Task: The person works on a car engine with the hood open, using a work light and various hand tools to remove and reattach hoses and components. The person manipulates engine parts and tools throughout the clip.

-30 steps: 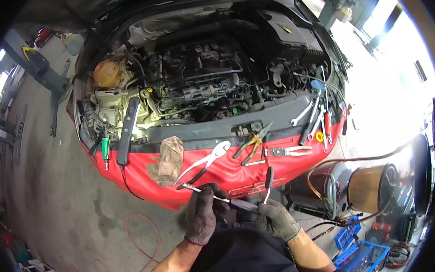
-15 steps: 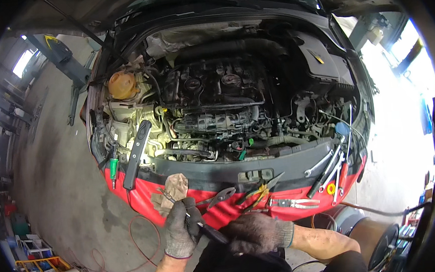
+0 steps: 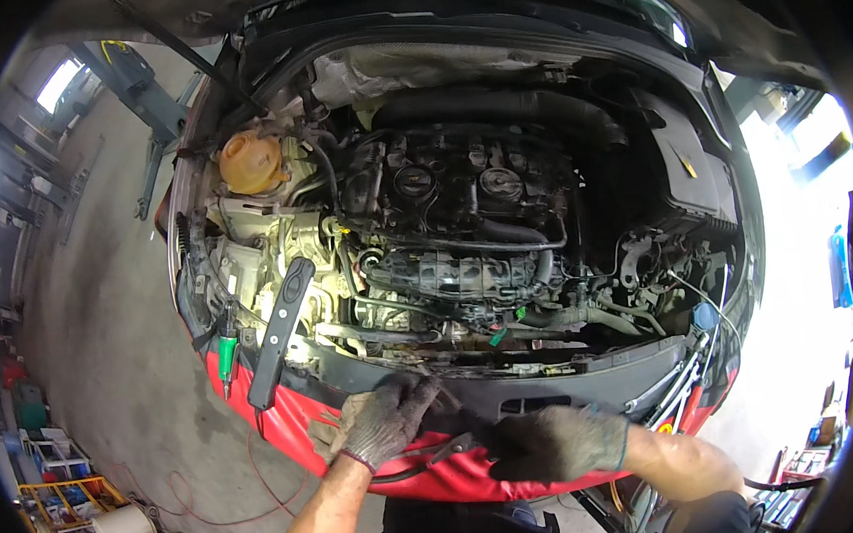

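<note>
My left hand (image 3: 395, 421), in a dark grey knit work glove, is closed at the engine bay's front edge, just right of a crumpled tan glove or rag (image 3: 331, 431). My right hand (image 3: 558, 444), gloved alike and blurred by motion, reaches in from the right with its fingers curled. Between the hands is a dark-handled slim tool (image 3: 468, 426), gripped by both; its kind cannot be made out. Under my hands, pliers (image 3: 449, 449) lie on the red front of the car (image 3: 291, 439). Other pliers beside them are hidden behind my right hand.
A black bar-shaped work lamp (image 3: 282, 334) leans over the front edge beside a green-handled tool (image 3: 225, 359). Beyond lies the open engine (image 3: 460, 181) with an orange coolant tank (image 3: 251, 163). Several wrenches (image 3: 677, 394) rest at the right. A lift post (image 3: 148, 98) stands left.
Both hands have moved forward from close to my body to over the car's front edge, bringing the tool along. The view has shifted, and my right hand now covers part of the laid-out pliers.
</note>
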A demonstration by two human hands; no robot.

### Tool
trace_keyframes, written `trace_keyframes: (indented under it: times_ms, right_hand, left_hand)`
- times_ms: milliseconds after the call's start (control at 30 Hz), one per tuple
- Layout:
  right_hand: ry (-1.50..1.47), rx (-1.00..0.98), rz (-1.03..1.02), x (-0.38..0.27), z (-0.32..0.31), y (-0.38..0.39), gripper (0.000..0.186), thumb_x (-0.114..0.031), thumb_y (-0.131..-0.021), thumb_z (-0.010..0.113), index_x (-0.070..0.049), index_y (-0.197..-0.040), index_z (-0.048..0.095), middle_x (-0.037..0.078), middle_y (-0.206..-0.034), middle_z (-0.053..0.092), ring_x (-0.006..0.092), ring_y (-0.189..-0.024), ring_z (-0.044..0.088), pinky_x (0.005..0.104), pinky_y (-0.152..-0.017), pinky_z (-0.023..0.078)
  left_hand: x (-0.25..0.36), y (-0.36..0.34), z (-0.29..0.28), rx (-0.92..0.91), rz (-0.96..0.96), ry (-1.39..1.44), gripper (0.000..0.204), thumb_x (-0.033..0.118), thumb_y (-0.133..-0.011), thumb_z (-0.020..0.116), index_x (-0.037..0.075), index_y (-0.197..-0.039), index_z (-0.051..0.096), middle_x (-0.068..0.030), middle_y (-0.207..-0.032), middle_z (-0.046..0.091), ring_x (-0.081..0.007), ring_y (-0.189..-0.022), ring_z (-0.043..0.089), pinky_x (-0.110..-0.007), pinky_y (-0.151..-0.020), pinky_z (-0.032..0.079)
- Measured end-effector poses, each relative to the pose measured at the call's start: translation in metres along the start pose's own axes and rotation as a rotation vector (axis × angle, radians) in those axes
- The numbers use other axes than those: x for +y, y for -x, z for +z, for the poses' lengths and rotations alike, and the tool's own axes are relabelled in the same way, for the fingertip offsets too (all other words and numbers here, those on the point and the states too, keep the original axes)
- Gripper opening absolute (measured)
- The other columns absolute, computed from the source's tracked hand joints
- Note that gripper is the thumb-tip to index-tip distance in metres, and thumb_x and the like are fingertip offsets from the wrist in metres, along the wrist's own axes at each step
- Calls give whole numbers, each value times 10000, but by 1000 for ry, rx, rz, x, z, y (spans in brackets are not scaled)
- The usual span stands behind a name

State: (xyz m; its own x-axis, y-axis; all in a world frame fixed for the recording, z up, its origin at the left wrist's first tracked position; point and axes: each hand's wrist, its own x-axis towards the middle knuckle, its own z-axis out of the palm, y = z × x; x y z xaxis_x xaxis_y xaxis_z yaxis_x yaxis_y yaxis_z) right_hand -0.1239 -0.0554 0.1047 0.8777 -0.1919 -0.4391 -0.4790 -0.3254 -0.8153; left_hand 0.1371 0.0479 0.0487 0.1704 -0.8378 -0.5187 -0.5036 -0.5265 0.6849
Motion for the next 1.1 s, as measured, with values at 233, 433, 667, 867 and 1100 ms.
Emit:
trace_keyframes:
  times_ms: [233,433,667,867,1100]
  right_hand:
    - [302,-301,344,23,-83,-89,723,-534,-862,680,-71,-1404,560,216,-1231,690,351,-1148,652,424,-1025,488]
    - [312,-298,391,86,-66,-163,686,-455,-840,679,-47,-1383,581,240,-1257,676,372,-1165,640,433,-1019,491]
    - [358,-380,518,148,-6,-210,579,-476,-898,607,-1,-1221,681,257,-1144,709,407,-1094,678,472,-950,537]
    - [111,-198,363,143,-1,-234,650,-476,-968,618,-73,-1467,510,221,-1475,531,342,-1328,532,429,-1123,429]
    - [52,-189,371,242,58,-234,701,-451,-930,707,-50,-1457,476,235,-1406,543,315,-1294,517,463,-1110,414]
  left_hand:
    - [-30,-111,-52,87,320,-432,355,357,-991,561,96,-1192,692,-152,-1107,736,-350,-1028,702,-453,-906,550]
    - [-54,-162,-27,-315,217,-764,429,375,-1019,467,33,-1190,661,-215,-1086,718,-367,-1054,694,-502,-860,570]
    - [-69,-180,-31,-351,212,-616,325,205,-936,531,31,-1115,738,-213,-1131,738,-364,-1074,716,-518,-938,537]
    - [-76,-192,-30,-467,229,-561,330,172,-938,516,20,-1114,750,-215,-1120,741,-352,-1052,729,-464,-891,586]
    - [-87,-185,-21,-292,171,-364,269,162,-920,526,23,-1018,735,-214,-1002,743,-357,-921,732,-473,-799,590]
